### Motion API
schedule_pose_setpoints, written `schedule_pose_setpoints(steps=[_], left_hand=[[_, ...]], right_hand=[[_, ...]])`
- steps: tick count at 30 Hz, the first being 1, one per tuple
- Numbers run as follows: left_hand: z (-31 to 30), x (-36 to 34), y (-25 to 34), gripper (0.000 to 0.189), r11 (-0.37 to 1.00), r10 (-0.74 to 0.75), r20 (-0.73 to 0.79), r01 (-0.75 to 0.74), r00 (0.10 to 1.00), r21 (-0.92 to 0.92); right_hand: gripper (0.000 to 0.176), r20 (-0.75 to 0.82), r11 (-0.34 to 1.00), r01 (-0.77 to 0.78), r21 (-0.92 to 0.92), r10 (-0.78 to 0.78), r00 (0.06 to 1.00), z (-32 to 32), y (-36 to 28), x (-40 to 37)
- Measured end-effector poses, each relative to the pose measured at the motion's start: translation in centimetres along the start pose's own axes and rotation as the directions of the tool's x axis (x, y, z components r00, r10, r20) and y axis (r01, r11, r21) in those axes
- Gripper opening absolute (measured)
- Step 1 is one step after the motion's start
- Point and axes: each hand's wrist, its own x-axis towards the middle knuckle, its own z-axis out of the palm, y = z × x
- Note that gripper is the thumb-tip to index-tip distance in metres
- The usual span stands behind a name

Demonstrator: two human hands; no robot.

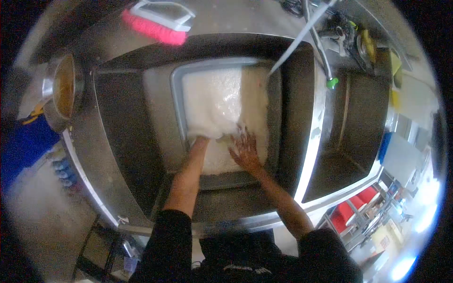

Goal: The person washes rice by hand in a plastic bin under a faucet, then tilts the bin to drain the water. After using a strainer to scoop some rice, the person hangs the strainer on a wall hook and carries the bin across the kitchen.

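Observation:
A grey rectangular tub [176,94] sits in the left sink basin, filled with a whitish, cloudy liquid [212,89] that hides whatever lies below its surface. My left hand [202,141] reaches into the near left part of the liquid; its fingers are submerged and out of sight. To its right, my right hand [244,150] is at the surface with its fingers spread and wet, some whitish froth around the fingertips. Nothing shows in its grasp. A darker tan band runs down the right side of the tub's contents; I cannot make out what it is.
A pink-bristled scrub brush [155,26] lies on the ledge behind the basin. Over the tub's far right corner hangs a pale rod or hose [299,40], near a green-tipped faucet [332,83]. A metal bowl [61,89] stands at left; another basin [347,127] is at right.

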Motion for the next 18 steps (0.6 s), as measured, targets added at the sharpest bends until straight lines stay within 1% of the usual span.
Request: schedule_pose_setpoints(steps=[1, 2, 3, 4, 5, 6, 7, 8, 9, 10, 12, 13, 14, 16, 18], left_hand=[[-1.3, 1.0, 0.1, 0.049, 1.000, -0.015, 0.027, 0.015, 1.000, 0.001], [-2.0, 1.5, 0.5, 0.048, 1.000, -0.016, 0.044, 0.015, 0.999, 0.009], [-2.2, 0.7, 1.4, 0.048, 1.000, -0.005, 0.014, 0.005, 1.000, 0.021], [-2.3, -0.4, 2.6, 0.048, 0.999, 0.019, -0.072, -0.017, 0.997, 0.037], [-1.8, -1.7, 4.1, 0.048, 0.998, 0.050, -0.221, -0.041, 0.974, 0.044], [-1.6, -4.0, 5.8, 0.048, 0.997, 0.075, -0.400, -0.058, 0.913, 0.055], [-1.0, -6.2, 7.5, 0.047, 0.996, 0.089, -0.552, -0.059, 0.829, 0.072], [-0.3, -8.8, 8.5, 0.047, 0.996, 0.091, -0.617, -0.060, 0.782, 0.071], [0.7, -10.8, 8.8, 0.047, 0.995, 0.099, -0.614, -0.076, 0.783, 0.063], [2.4, -12.1, 8.8, 0.047, 0.995, 0.099, -0.552, -0.095, 0.828, 0.036], [5.8, -13.3, 7.3, 0.046, 0.993, 0.072, -0.306, -0.098, 0.949, -0.071], [7.3, -13.1, 6.2, 0.046, 0.988, 0.067, -0.184, -0.091, 0.981, -0.123], [8.2, -12.6, 4.8, 0.046, 0.983, 0.066, -0.106, -0.082, 0.992, -0.161], [8.3, -10.8, 2.4, 0.046, 0.978, 0.054, -0.066, -0.066, 0.996, -0.200], [7.0, -7.5, 0.2, 0.045, 0.977, 0.037, -0.069, -0.051, 0.997, -0.209]], right_hand=[[0.056, 0.172, 0.999, -0.014, 0.036, 0.008, 0.985, 1.2, 0.2, -2.4], [0.056, 0.353, 0.994, -0.040, 0.098, 0.002, 0.936, 2.5, 0.6, -3.2], [0.056, 0.468, 0.985, -0.084, 0.154, 0.002, 0.884, 4.2, 2.0, -2.7], [0.056, 0.525, 0.974, -0.117, 0.192, -0.001, 0.851, 5.8, 3.3, -1.7], [0.056, 0.523, 0.966, -0.132, 0.221, -0.003, 0.852, 7.2, 4.4, -0.1], [0.056, 0.472, 0.959, -0.138, 0.247, 0.005, 0.882, 7.8, 4.9, 2.3], [0.056, 0.405, 0.950, -0.147, 0.275, 0.024, 0.914, 8.3, 5.0, 4.9], [0.056, 0.348, 0.937, -0.165, 0.308, 0.051, 0.936, 8.8, 5.1, 7.3], [0.056, 0.254, 0.930, -0.172, 0.325, 0.089, 0.963, 8.0, 4.8, 9.2], [0.056, 0.180, 0.924, -0.167, 0.343, 0.109, 0.977, 7.9, 4.8, 10.5], [0.056, 0.043, 0.922, -0.135, 0.363, 0.128, 0.991, 6.6, 4.8, 10.5], [0.056, -0.012, 0.921, -0.123, 0.369, 0.137, 0.991, 6.0, 4.9, 9.7], [0.056, -0.047, 0.921, -0.109, 0.373, 0.136, 0.990, 5.5, 4.6, 8.2], [0.056, -0.070, 0.924, -0.098, 0.370, 0.133, 0.989, 5.4, 3.9, 3.9], [0.056, 0.017, 0.922, -0.145, 0.359, 0.149, 0.989, 6.7, 3.1, -0.9]])
